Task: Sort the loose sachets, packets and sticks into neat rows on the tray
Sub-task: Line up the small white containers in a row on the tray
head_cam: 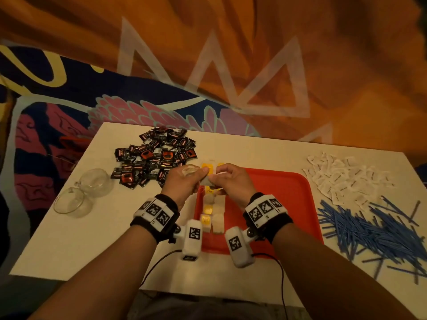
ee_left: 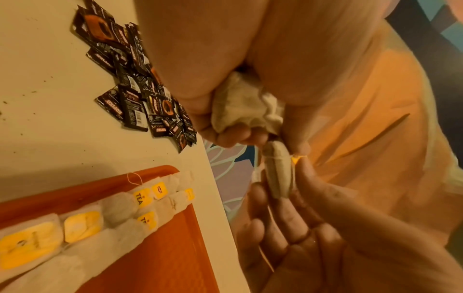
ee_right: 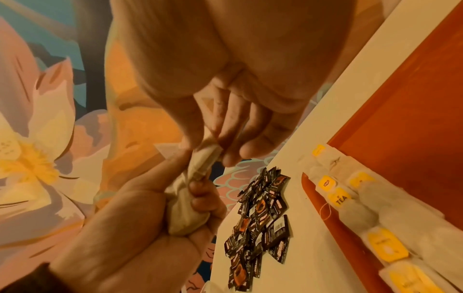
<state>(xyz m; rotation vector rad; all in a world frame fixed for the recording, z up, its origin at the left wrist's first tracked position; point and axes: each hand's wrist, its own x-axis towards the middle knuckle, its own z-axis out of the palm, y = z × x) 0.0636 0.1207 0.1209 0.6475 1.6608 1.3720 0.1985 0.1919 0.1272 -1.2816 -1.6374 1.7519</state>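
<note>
In the head view, the left hand (head_cam: 182, 181) and the right hand (head_cam: 233, 181) meet at the centre of the frame, above the far left corner of the flat red plastic tray (head_cam: 277, 204). Between them they hold a pale paper tea bag (head_cam: 206, 181); both sets of fingers are curled round it. Below the hands, two rows of white tea bags with yellow tags (head_cam: 212, 215) run down the tray's left side. A pile of black coffee sachets (head_cam: 157, 155) lies at upper left on the white table (head_cam: 69, 239), two clear glass cups (head_cam: 83, 192) at far left, white paper packets (head_cam: 346, 179) at right and blue stir sticks (head_cam: 374, 232) at lower right.

In the left wrist view, the left hand (ee_left: 225, 65) at top clenches a bunch of crumpled tea bags (ee_left: 243, 105) in its palm, with curled fingertips (ee_left: 233, 136) beneath them. One tea bag (ee_left: 279, 172) juts down from that bunch, and the right hand (ee_left: 313, 228) at lower right pinches it between thumb and forefinger. The rows (ee_left: 75, 234) lie at lower left on the tray (ee_left: 162, 257).

In the right wrist view, the right hand (ee_right: 238, 89) at top nips the tea bag's (ee_right: 203, 158) upper end with its fingertips (ee_right: 190, 142). The left hand (ee_right: 140, 228) at lower left grasps the bunch (ee_right: 183, 214). The sachets (ee_right: 260, 218) lie at lower centre, the rows (ee_right: 371, 208) at right.
</note>
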